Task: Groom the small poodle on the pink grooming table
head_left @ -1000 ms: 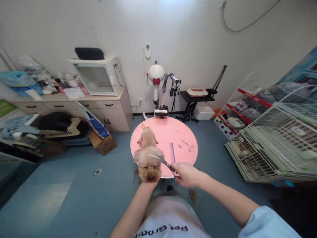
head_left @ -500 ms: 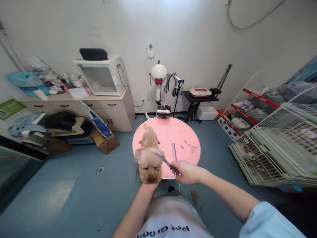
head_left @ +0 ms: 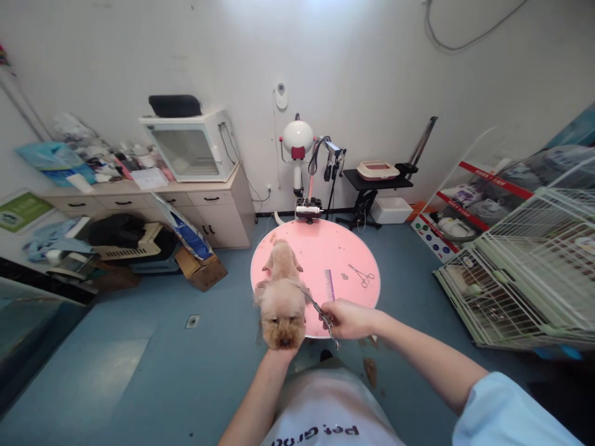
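A small, light-brown curly-coated dog (head_left: 283, 303) is on the round pink table (head_left: 351, 238), its head toward me and its body stretching away. My left hand (head_left: 281, 354) holds the dog's chin from below; the fingers are hidden under the muzzle. In my right hand (head_left: 343, 319) is a pair of curved grooming scissors (head_left: 312, 300), fingers wrapped about the handles. The blades point up and left, with the tips by the top of the dog's head. A purple-backed comb (head_left: 330, 285) and scissor-handled forceps (head_left: 361, 276) lie on the table right of the dog.
Beyond the table stand a white-headed dryer (head_left: 298, 137) and a tool holder (head_left: 309, 210). Wire cages (head_left: 502, 279) are at the right. A cabinet (head_left: 223, 217) and a cardboard box (head_left: 204, 271) stand left. Clumps of hair (head_left: 370, 370) lie on the floor.
The scissors have turned slightly in my right hand, their handles swinging lower and their tips still near the dog's head. My left hand stays under the chin. The view has shifted a little.
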`<state>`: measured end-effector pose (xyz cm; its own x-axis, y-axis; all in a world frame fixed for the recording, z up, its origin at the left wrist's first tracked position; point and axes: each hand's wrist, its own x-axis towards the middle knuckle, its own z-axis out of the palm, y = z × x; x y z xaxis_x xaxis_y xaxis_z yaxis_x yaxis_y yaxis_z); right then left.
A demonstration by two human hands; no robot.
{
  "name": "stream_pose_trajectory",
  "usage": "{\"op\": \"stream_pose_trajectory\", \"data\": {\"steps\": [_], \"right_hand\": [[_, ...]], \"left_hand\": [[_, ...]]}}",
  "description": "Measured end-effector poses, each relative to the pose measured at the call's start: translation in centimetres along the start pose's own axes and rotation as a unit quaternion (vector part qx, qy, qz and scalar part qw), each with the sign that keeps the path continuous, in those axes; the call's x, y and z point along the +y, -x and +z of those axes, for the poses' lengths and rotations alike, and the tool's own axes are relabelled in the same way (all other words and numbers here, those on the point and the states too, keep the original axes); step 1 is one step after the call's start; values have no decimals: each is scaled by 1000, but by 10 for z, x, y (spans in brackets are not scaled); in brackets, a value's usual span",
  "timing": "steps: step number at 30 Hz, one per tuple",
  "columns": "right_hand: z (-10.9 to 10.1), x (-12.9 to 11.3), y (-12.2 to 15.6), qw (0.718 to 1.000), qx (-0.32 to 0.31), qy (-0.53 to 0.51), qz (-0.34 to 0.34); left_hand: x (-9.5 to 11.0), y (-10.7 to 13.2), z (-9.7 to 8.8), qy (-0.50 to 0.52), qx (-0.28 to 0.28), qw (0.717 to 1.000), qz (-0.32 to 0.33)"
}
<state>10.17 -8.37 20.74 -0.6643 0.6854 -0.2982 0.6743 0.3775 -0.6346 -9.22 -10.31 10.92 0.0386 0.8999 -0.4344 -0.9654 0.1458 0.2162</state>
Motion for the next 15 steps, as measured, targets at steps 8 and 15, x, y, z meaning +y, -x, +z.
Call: {"op": "stream_pose_trajectory", "data": {"steps": [8, 15], "right_hand": [[3, 10, -8, 997, -31, -65, 6], [7, 23, -13, 986, -57, -158, 13]], "left_hand": [[0, -4, -6, -65, -23, 997, 20], [2, -2, -2, -90, -20, 996, 16]]}}
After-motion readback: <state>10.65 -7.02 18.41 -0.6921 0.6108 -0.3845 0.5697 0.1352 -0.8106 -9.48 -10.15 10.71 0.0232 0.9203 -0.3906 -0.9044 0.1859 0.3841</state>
